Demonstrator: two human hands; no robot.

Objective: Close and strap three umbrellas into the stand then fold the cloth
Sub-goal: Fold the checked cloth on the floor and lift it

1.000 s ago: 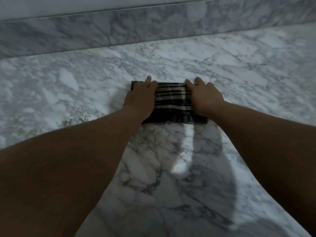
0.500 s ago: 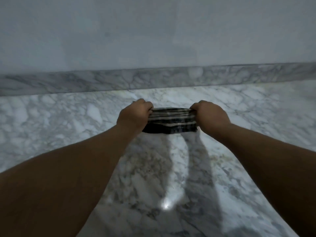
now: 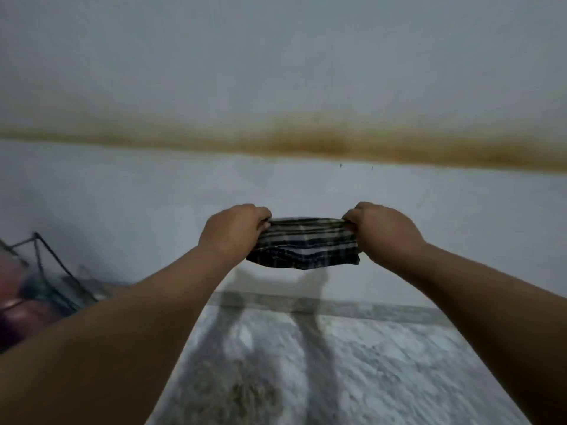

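A folded black-and-white checked cloth [image 3: 303,244] hangs in the air in front of the wall, well above the marble floor. My left hand [image 3: 231,230] grips its left end and my right hand [image 3: 382,230] grips its right end, fingers curled over the top edge. The cloth sags a little between them. At the far left a black wire stand [image 3: 46,265] shows blurred, with dark reddish shapes inside it that I cannot identify clearly.
A pale wall [image 3: 276,72] with a brown stain band [image 3: 322,145] fills the upper view. Below lies a marble floor [image 3: 352,363] with a marble skirting strip [image 3: 337,306]. My arms' shadows fall on the floor and wall.
The cloth lay flat on the floor under both hands; both hands gripped its ends and lifted it. The view has tilted up, bringing the wall and the stand into sight.
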